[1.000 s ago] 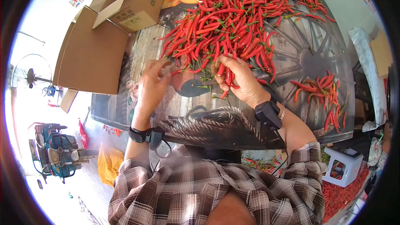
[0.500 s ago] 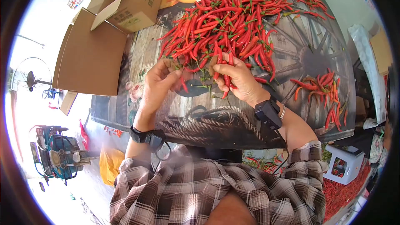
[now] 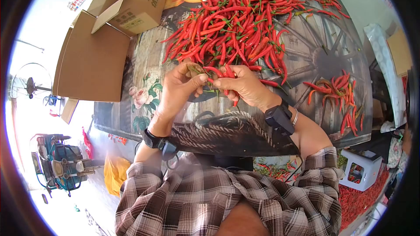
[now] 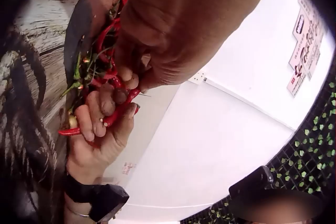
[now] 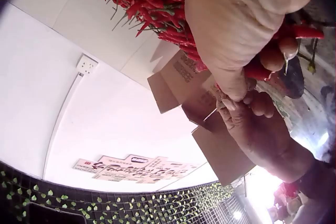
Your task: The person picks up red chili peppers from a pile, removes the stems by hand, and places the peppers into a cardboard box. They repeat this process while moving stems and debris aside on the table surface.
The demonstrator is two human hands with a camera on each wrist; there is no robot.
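Observation:
In the head view, my left hand [image 3: 177, 89] and right hand [image 3: 249, 88] meet over the table, just below a big heap of red chili peppers [image 3: 245, 22]. My right hand grips several red chilies [image 3: 229, 72] in curled fingers; their tips stick out below. Thumb and fingers of the left hand pinch the end of a red chili [image 4: 133, 95] that reaches across to the right hand, as the left wrist view shows. Green stems show at the left fingertips. Loose green stems [image 4: 79, 74] lie on the table below the hands.
A smaller pile of chilies [image 3: 341, 94] lies at the table's right. Left of the heap stand open cardboard boxes [image 3: 140, 6]. On the floor at right is a grey stool [image 3: 361, 170] near more red chilies [image 3: 365, 201].
My left hand first closed its fingers near the heap's edge, then moved right to meet the right hand. The right hand keeps its chilies and has shifted slightly. A small red chili showed below the left fingers.

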